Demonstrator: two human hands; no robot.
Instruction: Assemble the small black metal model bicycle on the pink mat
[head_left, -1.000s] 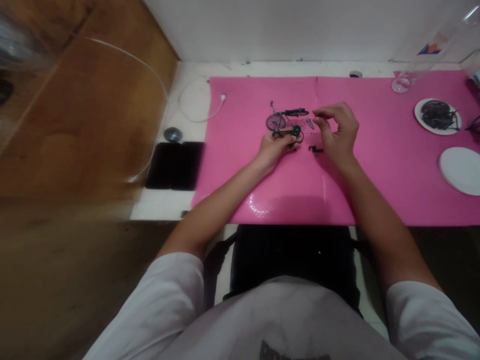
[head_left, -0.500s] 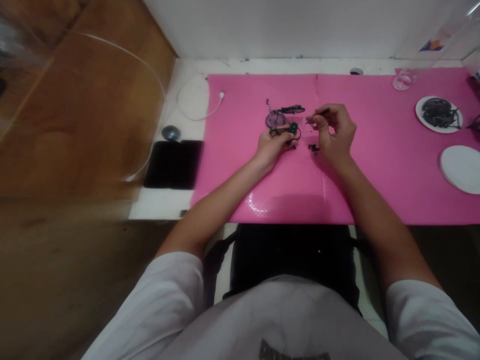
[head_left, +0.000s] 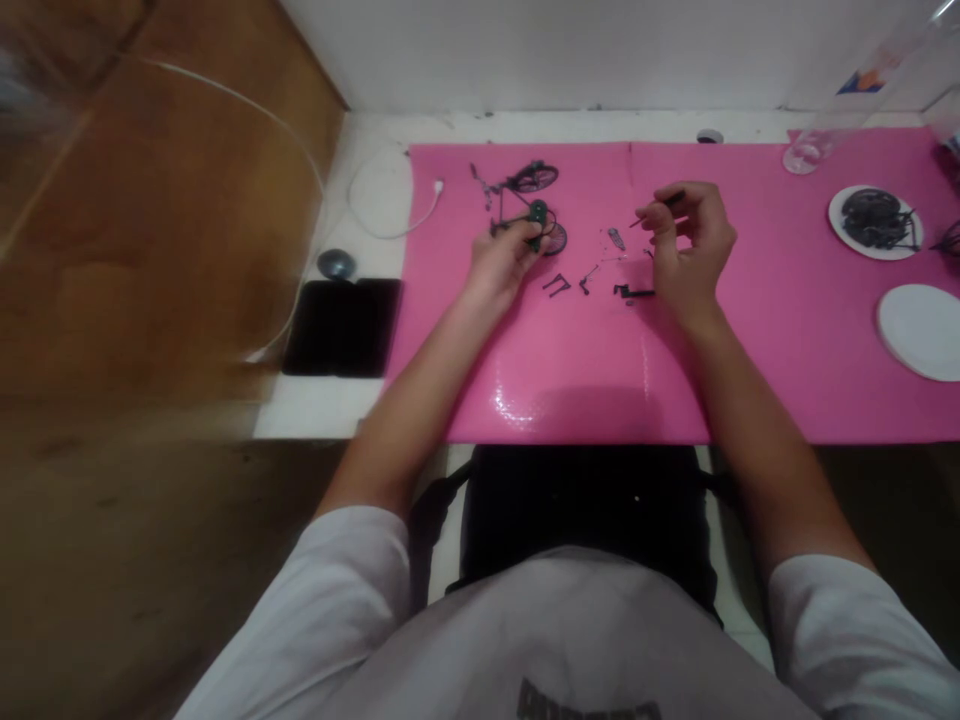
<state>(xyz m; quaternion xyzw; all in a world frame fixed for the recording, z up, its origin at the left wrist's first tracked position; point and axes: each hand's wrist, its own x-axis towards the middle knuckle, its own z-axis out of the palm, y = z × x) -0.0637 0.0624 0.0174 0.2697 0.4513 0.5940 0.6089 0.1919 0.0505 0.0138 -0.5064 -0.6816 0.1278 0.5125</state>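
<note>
Over the pink mat (head_left: 765, 370), my left hand (head_left: 504, 262) grips a small dark model bicycle (head_left: 514, 203) near its green part, with one wheel showing beside the fingertips and another farther back. My right hand (head_left: 694, 245) pinches a thin dark screwdriver (head_left: 673, 200), its tip pointing left. Between and below the hands lie a forked dark part (head_left: 557, 286), a small angled part (head_left: 586, 284), a black part (head_left: 634, 292) close under my right hand, and several tiny pieces near a small grey part (head_left: 616, 238).
A white plate (head_left: 838, 232) with dark parts stands at the right, above another white plate (head_left: 922, 335). A clear container (head_left: 808, 152) is at the back right. Left of the mat are a black flat object (head_left: 341, 328), a dark round object (head_left: 336, 265) and a white cable (head_left: 437, 188).
My left hand has moved left with the bicycle, which has turned, uncovering small parts on the mat. My right hand has shifted slightly right and back with the screwdriver.
</note>
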